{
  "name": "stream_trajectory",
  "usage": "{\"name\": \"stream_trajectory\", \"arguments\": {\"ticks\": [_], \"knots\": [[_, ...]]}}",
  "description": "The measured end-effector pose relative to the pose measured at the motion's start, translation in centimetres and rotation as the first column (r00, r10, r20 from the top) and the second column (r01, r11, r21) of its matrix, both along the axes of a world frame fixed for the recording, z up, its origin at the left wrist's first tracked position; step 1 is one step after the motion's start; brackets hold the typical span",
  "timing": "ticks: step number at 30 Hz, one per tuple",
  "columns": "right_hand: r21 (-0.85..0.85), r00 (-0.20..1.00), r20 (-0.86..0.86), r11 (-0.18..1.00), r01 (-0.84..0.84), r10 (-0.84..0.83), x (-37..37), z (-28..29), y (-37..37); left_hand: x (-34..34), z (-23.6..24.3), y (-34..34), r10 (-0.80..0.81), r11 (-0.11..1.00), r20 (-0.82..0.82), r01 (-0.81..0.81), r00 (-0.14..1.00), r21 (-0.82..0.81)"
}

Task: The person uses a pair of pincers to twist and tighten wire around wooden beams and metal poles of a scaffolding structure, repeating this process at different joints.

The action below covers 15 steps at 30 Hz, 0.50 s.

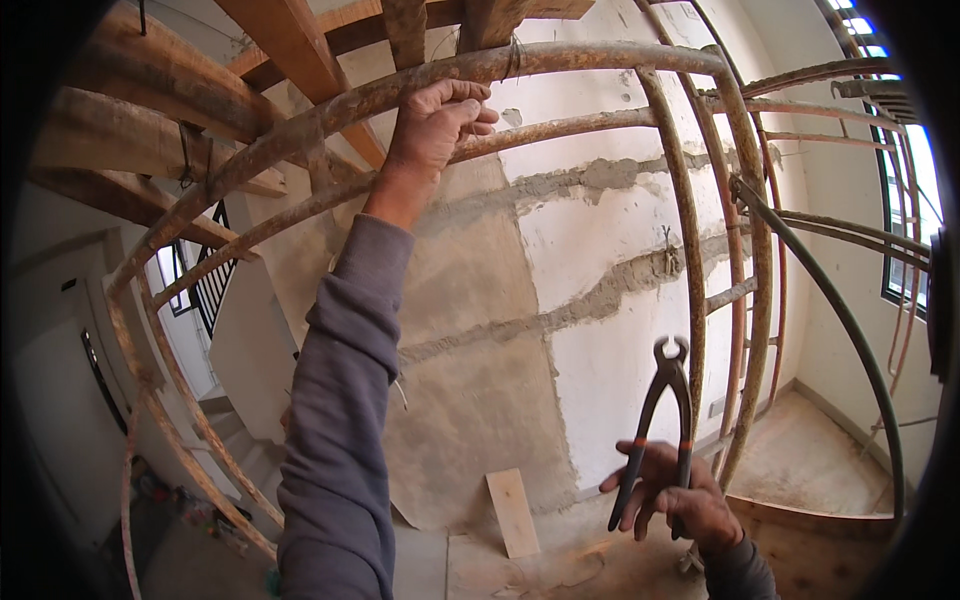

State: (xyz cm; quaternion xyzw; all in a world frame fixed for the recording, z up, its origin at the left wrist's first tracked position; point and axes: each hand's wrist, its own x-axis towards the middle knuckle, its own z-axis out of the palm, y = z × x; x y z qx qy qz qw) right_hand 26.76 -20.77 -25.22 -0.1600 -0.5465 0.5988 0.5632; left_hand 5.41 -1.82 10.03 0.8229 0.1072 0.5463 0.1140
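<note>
My left hand [440, 125] is raised to a rusty scaffold tube [360, 97], against its underside. Its fingers are curled together in a pinch; whatever they hold, if anything, is too small to make out. Right of that hand a thin tie wire [514, 60] is wound around the same tube, below the wooden beams. Lower right, my right hand [680, 497] holds a pair of end-cutting pincers [671, 372] by the dark handles with orange bands. The pincers point upward, with their jaws apart and touching nothing.
Wooden beams [290, 45] rest across the scaffold overhead. Scaffold uprights [755, 300] and a dark diagonal bar [830, 270] stand on the right. Behind is a patched plaster wall [470, 330]. A short board [513, 512] leans below, and stairs [235, 445] lie at lower left.
</note>
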Motion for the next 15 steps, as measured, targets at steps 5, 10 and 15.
{"name": "stream_trajectory", "arguments": {"ticks": [5, 10, 15], "knots": [[0.132, 0.998, 0.007, 0.990, -0.058, 0.057, -0.3, 7.5, 2.0, -1.4, 0.4, 0.0, -0.057, 0.996, -0.007, 0.056, 0.998, -0.065], [0.400, 0.997, 0.068, 0.917, 0.017, -0.047, -0.6, 14.7, 5.1, -1.2, 0.7, 1.6, 0.236, 0.969, 0.034, -0.238, 0.971, 0.070], [0.553, 0.888, 0.124, 0.774, 0.309, -0.443, 0.8, 20.4, 7.4, 0.6, 0.1, 1.8, 0.661, 0.687, 0.159, -0.677, 0.733, 0.265]]}}
